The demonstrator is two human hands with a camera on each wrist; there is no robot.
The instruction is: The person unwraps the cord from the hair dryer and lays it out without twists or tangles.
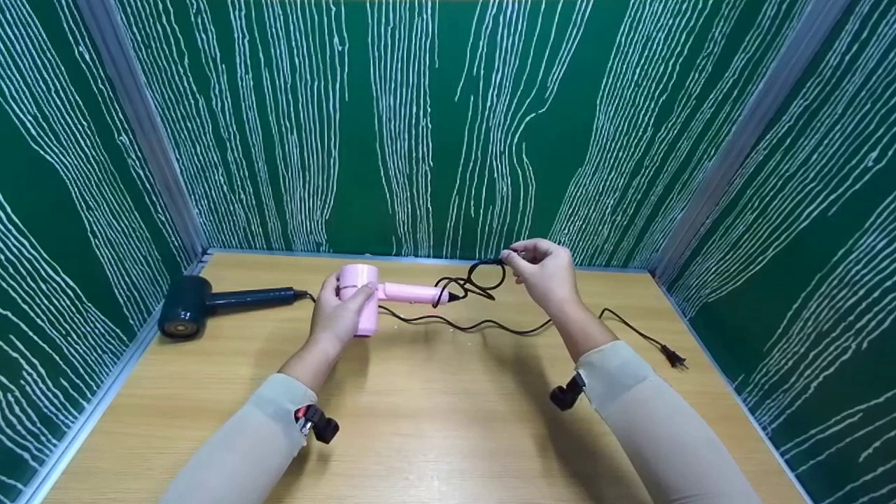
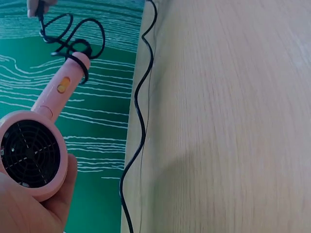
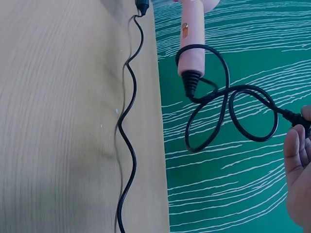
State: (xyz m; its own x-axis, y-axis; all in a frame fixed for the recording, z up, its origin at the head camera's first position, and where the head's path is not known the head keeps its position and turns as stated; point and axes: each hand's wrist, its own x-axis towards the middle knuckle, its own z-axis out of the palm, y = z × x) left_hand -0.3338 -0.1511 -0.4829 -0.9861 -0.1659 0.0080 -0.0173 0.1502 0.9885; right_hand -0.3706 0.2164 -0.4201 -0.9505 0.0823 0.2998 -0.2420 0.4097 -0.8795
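Observation:
My left hand (image 1: 336,313) grips a pink hair dryer (image 1: 359,276) by its barrel, held up above the table with its handle pointing right. Its round black rear grille (image 2: 30,153) faces the left wrist camera. A black cord (image 3: 218,97) loops loosely around the end of the handle. At the cord's far end, my right hand (image 1: 549,273) pinches the black plug (image 3: 295,118) between thumb and fingers; the fingers partly cover it. To the left on the table lies a dark teal hair dryer (image 1: 185,308), touched by neither hand.
The dark dryer's black cord (image 1: 483,322) runs in waves across the wooden table (image 1: 434,420), passing behind my right forearm. Its two-pin plug (image 1: 673,358) lies near the right edge. Green panels (image 1: 448,126) with white streaks stand behind and at both sides.

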